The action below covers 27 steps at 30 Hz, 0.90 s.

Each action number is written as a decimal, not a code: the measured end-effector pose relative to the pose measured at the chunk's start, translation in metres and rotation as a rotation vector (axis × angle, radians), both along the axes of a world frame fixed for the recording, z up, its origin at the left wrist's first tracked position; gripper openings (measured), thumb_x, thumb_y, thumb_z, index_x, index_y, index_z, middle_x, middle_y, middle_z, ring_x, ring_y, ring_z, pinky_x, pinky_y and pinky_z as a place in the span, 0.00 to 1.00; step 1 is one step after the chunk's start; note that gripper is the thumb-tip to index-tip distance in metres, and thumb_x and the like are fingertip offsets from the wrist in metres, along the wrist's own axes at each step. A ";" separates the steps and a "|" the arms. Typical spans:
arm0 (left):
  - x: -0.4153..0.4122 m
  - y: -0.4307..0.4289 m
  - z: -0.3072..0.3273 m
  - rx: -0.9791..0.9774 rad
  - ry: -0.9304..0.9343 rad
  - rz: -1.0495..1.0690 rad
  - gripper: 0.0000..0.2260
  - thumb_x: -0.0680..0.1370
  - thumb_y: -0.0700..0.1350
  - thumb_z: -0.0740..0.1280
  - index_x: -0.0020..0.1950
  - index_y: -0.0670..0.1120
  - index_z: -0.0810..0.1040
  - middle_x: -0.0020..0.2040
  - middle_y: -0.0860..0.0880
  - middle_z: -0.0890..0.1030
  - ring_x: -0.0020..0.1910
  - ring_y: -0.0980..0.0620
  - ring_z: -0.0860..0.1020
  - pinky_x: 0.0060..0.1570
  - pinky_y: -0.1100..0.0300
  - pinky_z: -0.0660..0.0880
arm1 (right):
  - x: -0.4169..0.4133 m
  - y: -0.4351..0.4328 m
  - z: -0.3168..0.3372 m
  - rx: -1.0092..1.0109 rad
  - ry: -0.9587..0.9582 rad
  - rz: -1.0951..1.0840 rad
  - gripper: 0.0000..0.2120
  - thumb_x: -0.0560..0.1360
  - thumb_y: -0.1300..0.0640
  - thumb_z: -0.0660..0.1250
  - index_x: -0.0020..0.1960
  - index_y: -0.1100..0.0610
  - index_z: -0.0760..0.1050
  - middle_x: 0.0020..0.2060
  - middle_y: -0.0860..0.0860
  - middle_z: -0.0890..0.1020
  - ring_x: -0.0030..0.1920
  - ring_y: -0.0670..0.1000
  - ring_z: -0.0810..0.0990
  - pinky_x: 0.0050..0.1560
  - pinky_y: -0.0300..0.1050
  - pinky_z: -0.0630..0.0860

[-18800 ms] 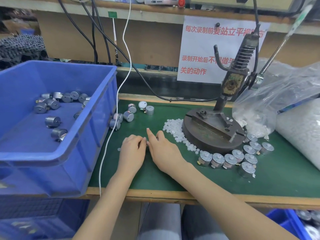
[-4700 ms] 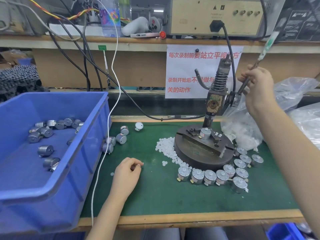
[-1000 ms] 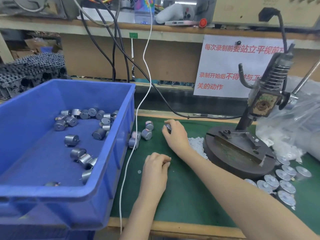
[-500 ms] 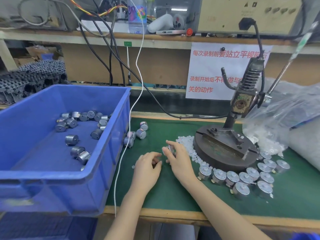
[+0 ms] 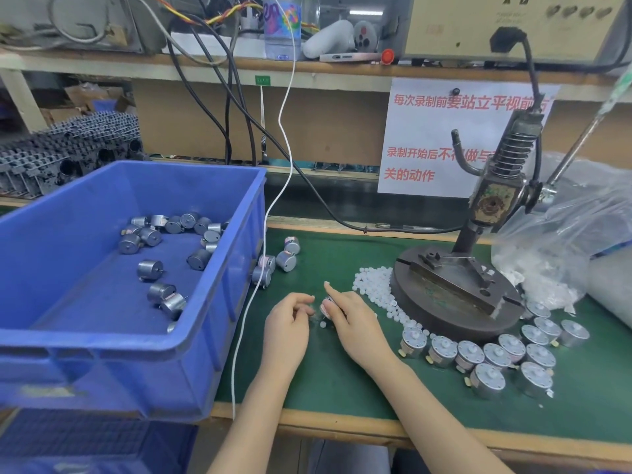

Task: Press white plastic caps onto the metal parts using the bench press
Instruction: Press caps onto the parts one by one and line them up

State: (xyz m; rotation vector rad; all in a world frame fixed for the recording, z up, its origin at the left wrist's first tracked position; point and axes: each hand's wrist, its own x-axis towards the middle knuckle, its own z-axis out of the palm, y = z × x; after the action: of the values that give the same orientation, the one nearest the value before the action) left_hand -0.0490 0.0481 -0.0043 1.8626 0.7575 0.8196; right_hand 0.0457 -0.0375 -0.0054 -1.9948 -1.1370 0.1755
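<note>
Green-matted desk (image 5: 342,388): right hand (image 5: 359,323) gripping a metal part (image 5: 326,306), forefinger straight; left hand (image 5: 285,328) just beside, fingers curled, contents impossible to tell.

Straight ahead of you: white paper sign (image 5: 444,138) pinned to brown back board (image 5: 325,124), red Chinese print, three lines.
- Top line: 每次录制前要站立平视前, last character partly covered by dark metal bench press (image 5: 492,200) standing in front.
- Middle line: 录制开始后不, next character half hidden behind press hook, then 做与, rest covered.
- Bottom line: 关的动作.

Small green tag (image 5: 262,80) on wooden shelf (image 5: 205,68) edge, up left of sign: print too small for you to read.
Beige metal box (image 5: 513,25) on shelf: tiny dark print, blurred.
Colourful bottle label (image 5: 282,18): lettering not legible.
</note>
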 end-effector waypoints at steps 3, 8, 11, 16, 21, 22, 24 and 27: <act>0.000 0.000 0.000 0.007 0.005 0.003 0.11 0.77 0.34 0.58 0.51 0.45 0.78 0.41 0.52 0.79 0.43 0.58 0.75 0.40 0.78 0.67 | -0.001 -0.001 0.000 0.013 -0.007 0.015 0.19 0.81 0.56 0.54 0.72 0.52 0.64 0.51 0.54 0.76 0.49 0.43 0.67 0.48 0.29 0.60; -0.001 -0.002 0.002 -0.007 -0.044 0.010 0.07 0.79 0.39 0.60 0.51 0.47 0.77 0.40 0.52 0.79 0.42 0.62 0.75 0.40 0.76 0.68 | -0.003 -0.003 0.002 0.033 -0.026 0.025 0.18 0.81 0.57 0.57 0.70 0.54 0.66 0.46 0.47 0.74 0.49 0.41 0.67 0.48 0.20 0.59; -0.001 -0.003 0.004 -0.025 -0.052 0.020 0.05 0.79 0.41 0.60 0.47 0.45 0.75 0.40 0.51 0.80 0.42 0.57 0.77 0.39 0.74 0.69 | -0.005 -0.003 0.003 0.023 -0.067 0.036 0.18 0.80 0.57 0.57 0.70 0.53 0.66 0.47 0.49 0.75 0.50 0.43 0.68 0.46 0.23 0.60; -0.002 -0.003 0.005 0.028 -0.001 0.013 0.08 0.80 0.42 0.59 0.41 0.43 0.73 0.41 0.48 0.79 0.42 0.51 0.76 0.38 0.65 0.67 | -0.009 -0.004 0.005 -0.008 -0.151 0.051 0.19 0.81 0.56 0.57 0.71 0.52 0.65 0.53 0.53 0.73 0.54 0.48 0.72 0.50 0.28 0.61; -0.003 -0.004 0.005 0.025 -0.004 0.029 0.09 0.80 0.41 0.59 0.41 0.43 0.73 0.41 0.47 0.79 0.43 0.50 0.76 0.39 0.64 0.68 | -0.010 -0.005 0.005 -0.033 -0.192 0.057 0.20 0.81 0.56 0.56 0.72 0.52 0.63 0.54 0.53 0.72 0.54 0.50 0.73 0.53 0.33 0.64; -0.003 -0.004 0.004 0.026 -0.001 0.032 0.09 0.80 0.41 0.58 0.40 0.43 0.72 0.41 0.47 0.79 0.43 0.50 0.76 0.38 0.66 0.67 | -0.010 -0.005 0.005 -0.039 -0.195 0.058 0.20 0.81 0.56 0.56 0.72 0.52 0.63 0.54 0.53 0.72 0.53 0.50 0.73 0.53 0.34 0.64; -0.002 -0.004 0.005 0.030 0.005 0.035 0.10 0.80 0.41 0.58 0.41 0.43 0.72 0.40 0.48 0.78 0.42 0.50 0.75 0.38 0.68 0.67 | -0.010 -0.004 0.004 -0.050 -0.198 0.053 0.20 0.81 0.55 0.56 0.72 0.53 0.63 0.54 0.54 0.72 0.53 0.51 0.74 0.53 0.34 0.64; -0.001 -0.004 0.005 0.041 -0.013 0.062 0.10 0.80 0.40 0.58 0.41 0.40 0.73 0.40 0.46 0.78 0.42 0.48 0.75 0.40 0.63 0.68 | -0.012 -0.004 0.002 -0.088 -0.230 0.031 0.21 0.81 0.54 0.55 0.73 0.53 0.61 0.55 0.54 0.71 0.52 0.53 0.74 0.53 0.38 0.67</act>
State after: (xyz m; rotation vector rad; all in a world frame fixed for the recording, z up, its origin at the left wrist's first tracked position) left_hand -0.0495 0.0437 0.0004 1.8765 0.7990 0.8912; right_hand 0.0337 -0.0411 -0.0038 -2.1166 -1.3255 0.0109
